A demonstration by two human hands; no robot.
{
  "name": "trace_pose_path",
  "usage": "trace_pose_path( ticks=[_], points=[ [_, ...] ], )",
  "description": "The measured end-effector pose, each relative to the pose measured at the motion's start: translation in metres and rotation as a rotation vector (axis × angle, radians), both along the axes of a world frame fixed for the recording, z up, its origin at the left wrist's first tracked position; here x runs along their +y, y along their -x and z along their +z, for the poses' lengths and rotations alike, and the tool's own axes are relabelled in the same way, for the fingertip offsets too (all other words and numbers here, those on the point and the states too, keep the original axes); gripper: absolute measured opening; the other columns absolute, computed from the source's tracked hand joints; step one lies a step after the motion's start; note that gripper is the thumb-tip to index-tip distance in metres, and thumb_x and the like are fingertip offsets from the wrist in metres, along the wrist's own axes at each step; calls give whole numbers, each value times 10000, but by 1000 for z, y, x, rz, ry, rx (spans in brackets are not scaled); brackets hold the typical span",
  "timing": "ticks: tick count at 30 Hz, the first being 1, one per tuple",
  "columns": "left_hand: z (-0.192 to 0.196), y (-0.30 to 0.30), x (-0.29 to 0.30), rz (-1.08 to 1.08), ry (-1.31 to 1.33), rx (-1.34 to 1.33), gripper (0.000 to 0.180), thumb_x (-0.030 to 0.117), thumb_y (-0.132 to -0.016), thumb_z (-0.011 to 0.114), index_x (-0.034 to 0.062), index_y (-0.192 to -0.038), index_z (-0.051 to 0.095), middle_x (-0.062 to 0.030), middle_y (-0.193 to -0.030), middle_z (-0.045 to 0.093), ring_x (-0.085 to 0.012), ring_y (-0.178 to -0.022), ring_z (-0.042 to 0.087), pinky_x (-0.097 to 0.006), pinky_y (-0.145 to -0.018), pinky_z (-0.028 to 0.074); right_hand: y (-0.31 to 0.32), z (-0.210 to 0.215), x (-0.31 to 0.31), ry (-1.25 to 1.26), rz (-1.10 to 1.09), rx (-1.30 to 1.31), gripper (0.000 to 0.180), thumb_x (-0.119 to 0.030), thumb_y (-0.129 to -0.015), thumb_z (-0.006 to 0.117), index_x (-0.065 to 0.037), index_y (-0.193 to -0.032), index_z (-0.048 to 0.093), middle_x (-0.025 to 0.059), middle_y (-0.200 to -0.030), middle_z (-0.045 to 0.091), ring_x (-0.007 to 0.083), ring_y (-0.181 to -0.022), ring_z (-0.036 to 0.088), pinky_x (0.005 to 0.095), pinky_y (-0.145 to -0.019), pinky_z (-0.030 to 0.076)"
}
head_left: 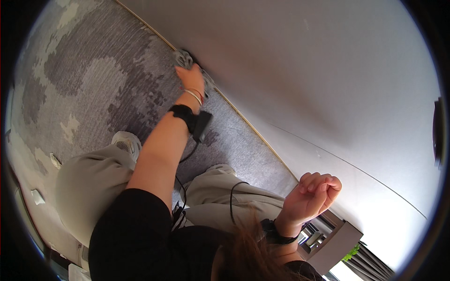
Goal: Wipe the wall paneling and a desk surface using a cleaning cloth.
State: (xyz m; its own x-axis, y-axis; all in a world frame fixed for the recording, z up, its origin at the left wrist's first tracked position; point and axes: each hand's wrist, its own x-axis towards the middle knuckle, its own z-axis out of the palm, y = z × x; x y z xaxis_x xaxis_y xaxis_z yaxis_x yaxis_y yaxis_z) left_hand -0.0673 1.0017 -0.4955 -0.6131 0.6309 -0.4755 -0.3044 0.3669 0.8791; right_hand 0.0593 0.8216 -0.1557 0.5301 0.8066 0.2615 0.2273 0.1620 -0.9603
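My left hand reaches far forward, closed around a crumpled grey cloth. The cloth bunches past the fingers and trails beside the wrist, at the thin gold trim where wall meets carpet. The fingertips are partly hidden by the hand itself. A pale bangle and a black strap with a small black box circle that wrist. Off to the lower right, my right hand is raised near the wall, its fingers curled into a loose fist with nothing visible in it. Another black band is round that wrist.
A smooth grey wall fills the right side. Patterned grey carpet lies under my bent legs and light shoes. A black cable runs across my lap. A shelf unit stands at the lower right.
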Motion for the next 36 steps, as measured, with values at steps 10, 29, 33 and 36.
trace_pose_path(
  ticks=[10, 29, 33, 36],
  points=[
    [37, -137, -122, -96, 440, -968, 488, 139, -806, 522, 8, -1244, 351, -155, -1209, 505, -316, -1051, 543, -428, -869, 454, -8, -9, -2, 53, -21, 29, 64, -81, -893, 481, -57, -952, 480, 9, -636, 412, 85, -529, 359, 218, -482, 296],
    [206, 122, 89, 31, -682, -34, 385, 108, -825, 570, 26, -1185, 457, -122, -1137, 512, -290, -1043, 507, -388, -911, 404, 17, -9, 10, 103, 35, -14, 65, -29, -890, 467, -57, -945, 488, -1, -603, 407, 76, -506, 336, 220, -483, 275],
    [224, 103, 68, -12, -890, 583, 451, 92, -743, 675, 45, -1153, 491, -129, -1173, 485, -294, -1072, 499, -370, -940, 392, 35, -10, 18, 111, 71, -36, 54, -39, -893, 471, -57, -942, 486, -3, -604, 407, 75, -508, 336, 216, -478, 273],
    [194, 119, 86, 48, -928, 671, 408, 103, -666, 717, 62, -1041, 561, -111, -1133, 533, -321, -1030, 500, -393, -901, 406, 46, -6, 20, 107, 101, -12, 47, -47, -891, 476, -58, -937, 483, -5, -603, 400, 76, -510, 334, 215, -474, 272]
  ],
)
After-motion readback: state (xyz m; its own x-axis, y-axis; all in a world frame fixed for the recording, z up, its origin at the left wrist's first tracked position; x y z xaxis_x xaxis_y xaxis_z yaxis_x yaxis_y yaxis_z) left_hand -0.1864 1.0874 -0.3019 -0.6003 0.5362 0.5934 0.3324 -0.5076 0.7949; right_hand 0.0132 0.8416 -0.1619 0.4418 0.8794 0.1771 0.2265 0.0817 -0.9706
